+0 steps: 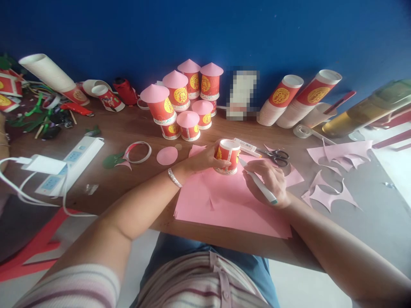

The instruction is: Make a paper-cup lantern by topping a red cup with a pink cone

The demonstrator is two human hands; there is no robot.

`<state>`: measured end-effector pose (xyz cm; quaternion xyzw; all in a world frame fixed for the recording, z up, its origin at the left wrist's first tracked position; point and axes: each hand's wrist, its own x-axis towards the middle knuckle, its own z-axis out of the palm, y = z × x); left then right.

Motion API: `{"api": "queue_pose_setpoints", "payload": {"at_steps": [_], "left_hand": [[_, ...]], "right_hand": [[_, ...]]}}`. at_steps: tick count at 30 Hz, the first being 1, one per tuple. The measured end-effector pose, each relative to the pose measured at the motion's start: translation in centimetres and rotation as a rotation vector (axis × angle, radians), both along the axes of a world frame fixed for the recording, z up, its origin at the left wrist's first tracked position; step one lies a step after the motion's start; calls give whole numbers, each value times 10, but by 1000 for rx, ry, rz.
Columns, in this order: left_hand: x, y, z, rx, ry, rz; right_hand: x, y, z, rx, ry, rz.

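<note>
A red paper cup (232,155) with yellow markings stands upside down over a stack of pink paper (212,201). My left hand (210,158) grips its left side, with the thumb across the front. In my right hand (269,179) is a slim white craft knife (261,187), its grey pointed tip at or very near the cup's right side; I cannot tell whether it touches. Black-handled scissors (280,157) and a white packet with an orange end (247,148) lie just beyond the right hand.
Several cups with pink cone roofs (175,80) stand at the back. Cup stacks (282,96) lean against the wall on the right. Pink paper scraps (334,194) lie on the right; a pink disc (167,155), white ring (138,152) and power strip (75,160) lie left.
</note>
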<state>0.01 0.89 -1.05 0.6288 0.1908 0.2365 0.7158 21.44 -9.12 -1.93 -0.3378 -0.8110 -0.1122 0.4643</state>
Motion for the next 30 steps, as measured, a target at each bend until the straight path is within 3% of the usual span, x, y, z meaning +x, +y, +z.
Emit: {"api": "queue_pose_setpoints", "payload": {"at_steps": [6, 13, 18, 30], "left_hand": [[2, 2, -6, 58, -36, -36], [5, -1, -3, 103, 1, 29], [6, 0, -10, 144, 34, 95], [6, 1, -12, 179, 5, 74]], "right_hand": [[-2, -1, 6, 25, -35, -12], [-7, 1, 13, 72, -110, 2], [-16, 2, 17, 62, -209, -19], [-18, 5, 19, 49, -247, -33]]}}
